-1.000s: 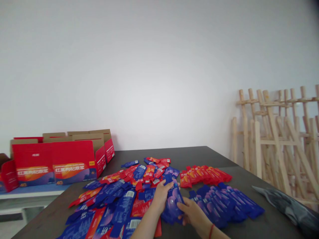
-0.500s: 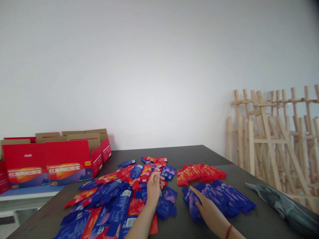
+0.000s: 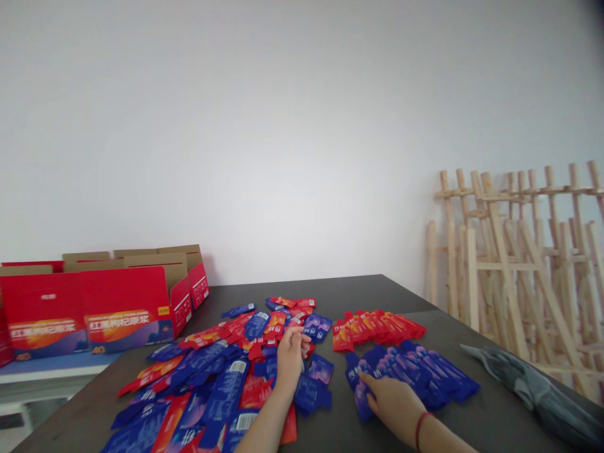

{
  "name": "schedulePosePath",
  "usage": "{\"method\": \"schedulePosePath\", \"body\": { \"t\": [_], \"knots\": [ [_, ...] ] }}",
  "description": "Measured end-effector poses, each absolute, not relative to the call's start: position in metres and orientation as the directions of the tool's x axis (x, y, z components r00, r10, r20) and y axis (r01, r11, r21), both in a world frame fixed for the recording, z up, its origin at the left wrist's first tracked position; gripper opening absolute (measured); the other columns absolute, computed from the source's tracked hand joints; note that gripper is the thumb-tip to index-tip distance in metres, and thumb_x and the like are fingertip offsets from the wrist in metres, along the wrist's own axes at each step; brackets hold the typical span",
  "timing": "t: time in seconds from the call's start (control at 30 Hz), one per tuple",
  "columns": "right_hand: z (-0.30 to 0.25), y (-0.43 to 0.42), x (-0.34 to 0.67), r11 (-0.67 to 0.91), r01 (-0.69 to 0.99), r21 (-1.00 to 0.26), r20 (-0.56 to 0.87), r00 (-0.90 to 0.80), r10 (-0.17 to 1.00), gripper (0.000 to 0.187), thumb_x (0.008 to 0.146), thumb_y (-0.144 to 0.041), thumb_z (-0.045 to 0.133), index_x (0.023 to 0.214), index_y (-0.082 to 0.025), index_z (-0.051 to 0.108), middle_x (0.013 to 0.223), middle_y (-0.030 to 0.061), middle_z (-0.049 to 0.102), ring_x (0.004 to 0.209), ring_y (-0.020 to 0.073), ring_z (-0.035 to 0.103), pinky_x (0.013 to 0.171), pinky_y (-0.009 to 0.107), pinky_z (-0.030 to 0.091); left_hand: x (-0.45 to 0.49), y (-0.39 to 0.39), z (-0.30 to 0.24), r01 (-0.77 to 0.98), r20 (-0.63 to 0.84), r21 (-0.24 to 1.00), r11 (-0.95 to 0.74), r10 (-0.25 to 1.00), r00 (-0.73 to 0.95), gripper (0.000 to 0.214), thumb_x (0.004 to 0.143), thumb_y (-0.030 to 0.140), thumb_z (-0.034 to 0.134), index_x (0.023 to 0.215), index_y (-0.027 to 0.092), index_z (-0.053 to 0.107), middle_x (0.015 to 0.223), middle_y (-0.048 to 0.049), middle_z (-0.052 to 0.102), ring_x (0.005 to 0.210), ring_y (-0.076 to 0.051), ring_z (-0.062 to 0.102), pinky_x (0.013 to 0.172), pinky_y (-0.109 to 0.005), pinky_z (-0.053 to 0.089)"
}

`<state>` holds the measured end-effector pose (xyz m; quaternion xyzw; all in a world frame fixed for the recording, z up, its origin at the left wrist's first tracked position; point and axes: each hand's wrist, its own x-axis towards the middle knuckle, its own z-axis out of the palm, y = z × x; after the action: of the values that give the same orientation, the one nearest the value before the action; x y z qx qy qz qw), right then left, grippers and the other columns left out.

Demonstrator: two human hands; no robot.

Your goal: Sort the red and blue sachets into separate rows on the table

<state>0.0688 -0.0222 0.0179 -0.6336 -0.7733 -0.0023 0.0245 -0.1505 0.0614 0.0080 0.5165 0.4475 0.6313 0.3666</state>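
Both hands were meeting on blue sachets a second ago; now they are parting. Right hand [image 3: 396, 402] is resting its fingers on a blue sachet [image 3: 361, 401] at the left end of the blue row [image 3: 431, 374] — closure: cannot tell. Left hand [image 3: 290, 355] is curling loosely at the mixed pile [image 3: 226, 385] — any hold unclear. Red row [image 3: 383, 329] is lying behind; plastic bag [image 3: 533, 390] is lying right, cartons [image 3: 127, 308] standing left.

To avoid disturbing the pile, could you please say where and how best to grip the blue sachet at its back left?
Probably pinch the blue sachet by its long edges, from above: it lies flat and uncovered, longer than it is wide.
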Motion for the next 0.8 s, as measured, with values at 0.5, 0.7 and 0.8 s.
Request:
{"method": "schedulePosePath", "body": {
  "t": [0.5, 0.7, 0.8],
  "knots": [
    [-0.011, 0.007, 0.037, 0.435, 0.877, 0.203, -0.014, -0.441, 0.897, 0.050, 0.079, -0.001, 0.037, 0.122, -0.014, 0.058, 0.129, 0.0175, 0.055, 0.112, 0.0278, 0.056, 0.084, 0.041, 0.049, -0.166, 0.019, 0.035, 0.863, 0.133, 0.318, -0.393, 0.920, 0.370, 0.030, 0.062, 0.025, 0.064, 0.092, 0.023, 0.062, 0.099, -0.0065, 0.066, 0.097, -0.027, 0.059, 0.081, -0.036, 0.044],
    [0.008, 0.001, 0.039, 0.428, 0.879, 0.209, -0.033, -0.431, 0.902, 0.038, 0.079, -0.004, 0.039, 0.103, -0.011, 0.068, 0.110, 0.0204, 0.065, 0.103, 0.0306, 0.060, 0.087, 0.047, 0.046, -0.169, 0.016, 0.028, 0.910, 0.033, 0.225, -0.348, 0.936, 0.350, 0.062, 0.045, 0.022, 0.080, 0.104, 0.017, 0.062, 0.117, -0.0170, 0.061, 0.117, -0.041, 0.047, 0.099, -0.056, 0.029],
    [0.022, 0.003, 0.033, 0.448, 0.890, 0.087, 0.005, -0.450, 0.893, 0.040, 0.078, -0.005, 0.041, 0.109, -0.011, 0.065, 0.111, 0.0188, 0.064, 0.106, 0.0301, 0.058, 0.091, 0.046, 0.043, -0.170, 0.020, 0.034, 0.894, 0.081, 0.303, -0.331, 0.943, 0.322, 0.038, 0.057, 0.021, 0.074, 0.093, 0.019, 0.064, 0.102, -0.0120, 0.067, 0.103, -0.033, 0.058, 0.093, -0.046, 0.036]
  ]
}}
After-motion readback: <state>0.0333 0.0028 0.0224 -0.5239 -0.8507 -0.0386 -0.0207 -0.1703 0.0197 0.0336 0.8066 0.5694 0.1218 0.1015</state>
